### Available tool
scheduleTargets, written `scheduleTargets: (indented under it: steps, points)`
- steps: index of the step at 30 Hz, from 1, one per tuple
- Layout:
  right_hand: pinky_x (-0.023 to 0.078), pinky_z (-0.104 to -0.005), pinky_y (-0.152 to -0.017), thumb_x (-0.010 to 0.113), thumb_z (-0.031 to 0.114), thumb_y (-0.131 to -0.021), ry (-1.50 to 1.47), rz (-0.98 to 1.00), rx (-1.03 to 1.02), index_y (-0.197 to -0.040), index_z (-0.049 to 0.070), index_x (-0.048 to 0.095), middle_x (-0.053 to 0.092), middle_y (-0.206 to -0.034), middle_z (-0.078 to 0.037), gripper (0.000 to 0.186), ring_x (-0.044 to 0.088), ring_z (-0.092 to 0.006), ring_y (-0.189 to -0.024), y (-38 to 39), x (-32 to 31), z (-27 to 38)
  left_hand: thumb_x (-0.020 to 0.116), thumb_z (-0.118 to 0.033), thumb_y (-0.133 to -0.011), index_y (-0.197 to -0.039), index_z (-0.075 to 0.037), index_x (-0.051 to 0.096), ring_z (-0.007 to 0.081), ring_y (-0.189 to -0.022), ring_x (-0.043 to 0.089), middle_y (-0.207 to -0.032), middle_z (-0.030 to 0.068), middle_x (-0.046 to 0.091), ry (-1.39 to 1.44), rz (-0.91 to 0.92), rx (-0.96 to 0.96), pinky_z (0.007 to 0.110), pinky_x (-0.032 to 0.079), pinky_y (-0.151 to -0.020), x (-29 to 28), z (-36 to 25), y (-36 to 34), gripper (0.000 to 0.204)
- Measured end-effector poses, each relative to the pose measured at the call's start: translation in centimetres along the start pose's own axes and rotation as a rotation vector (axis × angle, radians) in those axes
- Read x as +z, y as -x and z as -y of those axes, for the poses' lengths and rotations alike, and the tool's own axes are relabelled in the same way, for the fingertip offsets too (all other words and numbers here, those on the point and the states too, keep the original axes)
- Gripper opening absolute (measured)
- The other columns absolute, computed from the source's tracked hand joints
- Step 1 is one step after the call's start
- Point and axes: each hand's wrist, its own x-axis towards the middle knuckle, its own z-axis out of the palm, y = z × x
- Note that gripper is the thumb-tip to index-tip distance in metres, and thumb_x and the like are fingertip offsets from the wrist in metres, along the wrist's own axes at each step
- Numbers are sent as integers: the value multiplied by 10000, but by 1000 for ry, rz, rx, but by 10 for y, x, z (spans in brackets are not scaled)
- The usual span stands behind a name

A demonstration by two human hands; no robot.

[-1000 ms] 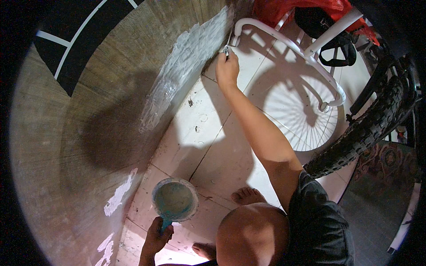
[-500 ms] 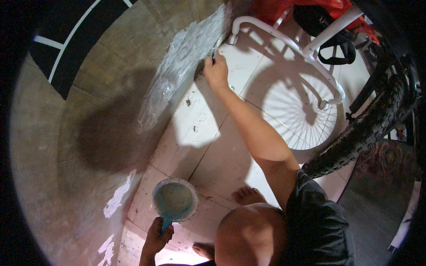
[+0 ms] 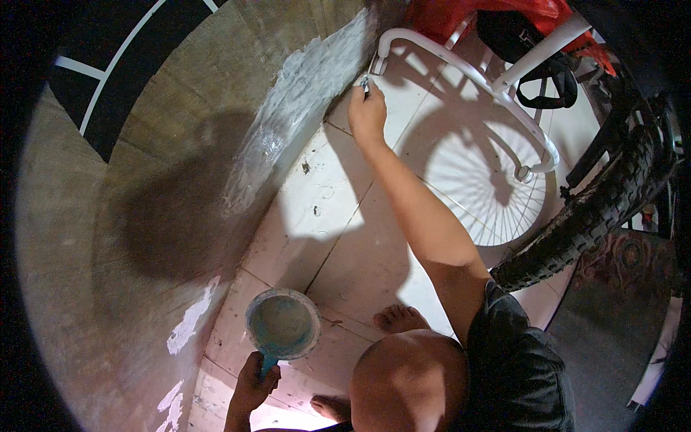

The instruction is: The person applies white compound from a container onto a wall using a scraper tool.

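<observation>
My left hand [image 3: 255, 387] is closed around the teal handle of a round dipper [image 3: 283, 324], tilted so its greyish, paste-smeared inside shows. It is held over the floor near the wall. Further away, my right hand [image 3: 368, 119] grips a small putty knife [image 3: 366, 88], mostly hidden by the fingers. That hand is low by the wall's foot, close to the end of a white metal tube leg. On the brown-grey wall [image 3: 169, 108] beside it lies a broad patch of wet white paste [image 3: 288, 101]; smaller pale patches [image 3: 193, 317] show nearer me.
A white tubular frame [image 3: 461, 61] stands at the far right, with a red bag [image 3: 450, 18] and black straps behind. A knobby bicycle tyre [image 3: 576, 230] comes in on the right. The white tiled floor [image 3: 317, 187] has dark chips. My bare feet and knee are below.
My right hand has moved a little right, off the wall's foot and toward the white tube leg. The left hand and dipper have barely shifted.
</observation>
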Motion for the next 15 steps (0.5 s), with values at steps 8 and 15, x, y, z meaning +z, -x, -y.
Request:
scheduleTargets:
  steps: [8, 15]
  points:
    - [468, -500, -942, 510, 236, -909, 39, 25, 9, -1205, -78, 590, 606, -1065, -319, 439, 591, -479, -1008, -15, 14, 2, 614, -178, -984, -1112, -7, 485, 114, -611, 589, -768, 62, 625, 48, -15, 4, 270, 477, -522, 4, -3, 3, 249]
    - [458, -414, -978, 570, 251, -936, 8, 150, -25, -1378, -75, 504, 605, -1147, -288, 553, 591, -406, -1080, 65, 9, -4, 614, -177, -985, -1127, -2, 488, 117, -615, 592, -781, 65, 628, -33, -18, -11, 277, 480, -524, 3, -3, 2, 259]
